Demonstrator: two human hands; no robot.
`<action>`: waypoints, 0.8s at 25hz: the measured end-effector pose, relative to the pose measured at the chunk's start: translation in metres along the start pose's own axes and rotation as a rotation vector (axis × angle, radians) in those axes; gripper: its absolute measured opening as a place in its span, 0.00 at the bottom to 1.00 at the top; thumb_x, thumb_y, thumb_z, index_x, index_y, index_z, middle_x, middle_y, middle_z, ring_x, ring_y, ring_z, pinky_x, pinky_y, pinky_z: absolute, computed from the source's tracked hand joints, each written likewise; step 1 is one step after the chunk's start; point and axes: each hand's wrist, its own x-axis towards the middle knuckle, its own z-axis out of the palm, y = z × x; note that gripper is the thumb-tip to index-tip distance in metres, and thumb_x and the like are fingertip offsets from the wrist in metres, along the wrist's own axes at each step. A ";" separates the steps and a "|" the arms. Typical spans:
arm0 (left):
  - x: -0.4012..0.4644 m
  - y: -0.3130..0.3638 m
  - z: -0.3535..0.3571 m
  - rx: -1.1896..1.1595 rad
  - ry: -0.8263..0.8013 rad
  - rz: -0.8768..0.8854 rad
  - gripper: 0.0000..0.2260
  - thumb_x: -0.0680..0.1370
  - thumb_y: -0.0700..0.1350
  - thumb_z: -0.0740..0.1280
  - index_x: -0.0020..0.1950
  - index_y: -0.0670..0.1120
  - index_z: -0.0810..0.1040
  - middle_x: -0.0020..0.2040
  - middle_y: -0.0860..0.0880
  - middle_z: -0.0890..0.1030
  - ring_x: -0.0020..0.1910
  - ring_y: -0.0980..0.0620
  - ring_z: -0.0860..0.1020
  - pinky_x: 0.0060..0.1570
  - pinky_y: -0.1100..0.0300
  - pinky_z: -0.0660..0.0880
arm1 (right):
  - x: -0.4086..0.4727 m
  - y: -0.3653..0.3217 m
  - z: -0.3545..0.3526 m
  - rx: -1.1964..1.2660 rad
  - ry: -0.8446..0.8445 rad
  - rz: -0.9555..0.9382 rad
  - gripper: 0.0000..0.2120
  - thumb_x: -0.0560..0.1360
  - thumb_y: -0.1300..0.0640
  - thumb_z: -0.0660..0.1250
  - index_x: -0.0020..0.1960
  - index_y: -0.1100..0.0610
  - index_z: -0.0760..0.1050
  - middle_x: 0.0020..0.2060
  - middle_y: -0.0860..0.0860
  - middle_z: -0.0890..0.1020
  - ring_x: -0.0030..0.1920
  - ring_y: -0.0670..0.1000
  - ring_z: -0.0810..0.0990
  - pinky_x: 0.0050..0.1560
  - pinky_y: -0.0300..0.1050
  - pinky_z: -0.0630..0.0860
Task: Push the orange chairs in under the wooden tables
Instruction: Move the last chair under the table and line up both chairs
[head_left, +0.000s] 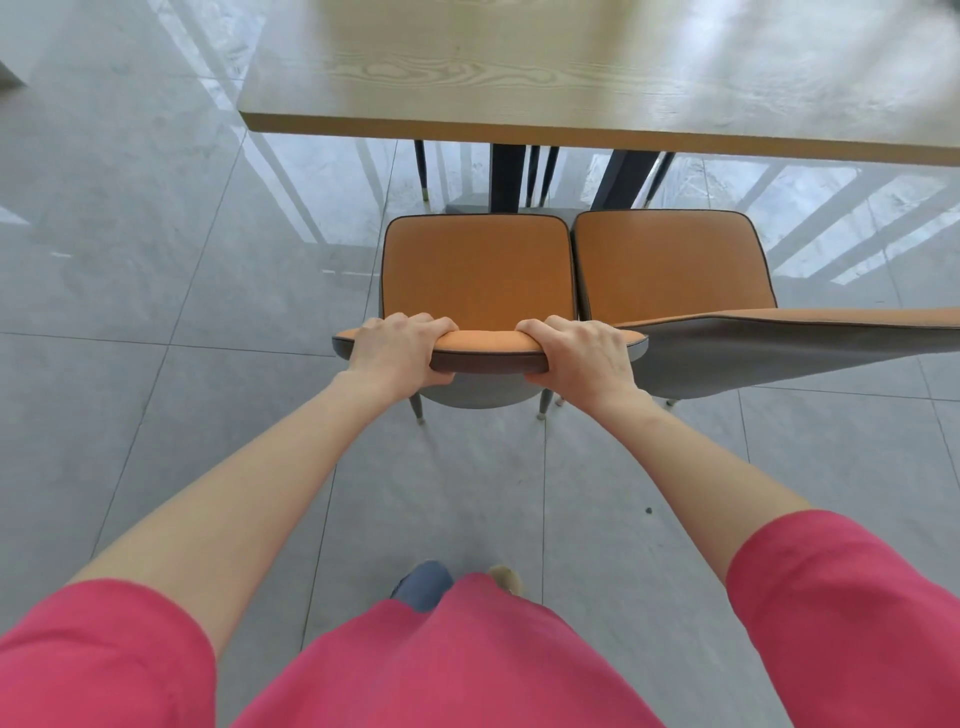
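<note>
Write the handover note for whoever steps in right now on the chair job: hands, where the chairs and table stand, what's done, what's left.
Left hand: grips the top of the left orange chair's backrest.
Right hand: grips the same backrest, toward its right end.
Left orange chair: stands short of the wooden table, its whole seat out in the open.
Right orange chair: stands beside it, seats nearly touching, also not under the table; nobody holds it.
Done: neither chair is in yet.
Left: push the held chair forward under the table edge, then likely the same for its neighbour.
</note>
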 end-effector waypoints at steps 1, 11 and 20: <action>0.003 -0.002 0.000 0.001 -0.003 0.003 0.19 0.75 0.55 0.65 0.66 0.56 0.71 0.62 0.52 0.78 0.58 0.45 0.77 0.53 0.52 0.73 | 0.003 0.000 0.001 0.001 -0.002 0.002 0.21 0.53 0.56 0.82 0.45 0.55 0.82 0.28 0.52 0.82 0.24 0.57 0.80 0.27 0.40 0.75; 0.014 -0.036 -0.006 -0.006 0.001 0.012 0.19 0.75 0.54 0.66 0.66 0.56 0.71 0.62 0.52 0.78 0.59 0.45 0.77 0.55 0.52 0.72 | 0.028 -0.021 0.007 -0.006 -0.020 -0.030 0.21 0.54 0.54 0.82 0.45 0.54 0.82 0.27 0.50 0.82 0.24 0.54 0.80 0.22 0.38 0.73; 0.012 -0.028 -0.002 -0.024 -0.005 0.054 0.19 0.76 0.54 0.65 0.66 0.54 0.71 0.60 0.49 0.79 0.58 0.43 0.77 0.56 0.50 0.71 | 0.019 -0.017 0.003 -0.014 -0.061 0.003 0.22 0.57 0.57 0.80 0.50 0.54 0.82 0.35 0.52 0.85 0.31 0.57 0.83 0.27 0.42 0.74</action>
